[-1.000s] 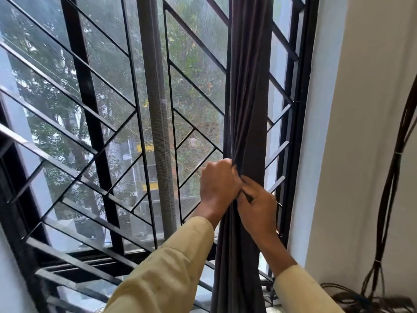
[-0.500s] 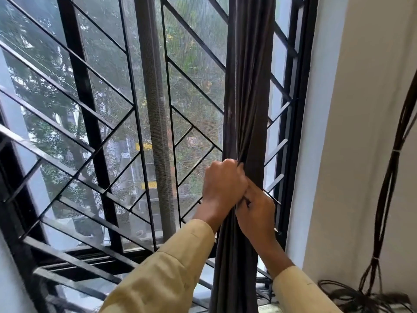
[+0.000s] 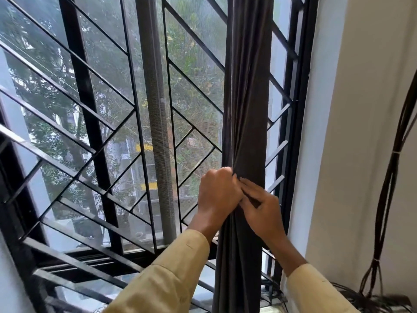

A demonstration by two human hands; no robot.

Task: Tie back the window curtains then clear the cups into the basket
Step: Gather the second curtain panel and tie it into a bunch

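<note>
Head view: the left hand (image 3: 217, 195) is fisted around the gathered curtain (image 3: 247, 98), which hangs bunched near the window frame (image 3: 302, 86) on the right. The right hand (image 3: 264, 214), touching the left, pinches a fold. The wall (image 3: 361, 132) stands just beyond the frame.

The head camera looks forward, close to the barred window (image 3: 112, 132).

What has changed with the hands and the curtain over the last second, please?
The left hand has slid slightly down the curtain, keeping its grip. The right hand has straightened its fingers somewhat, with a fold still pinched between them. Nothing was let go; the curtain stays bunched in front of the window grille.
</note>
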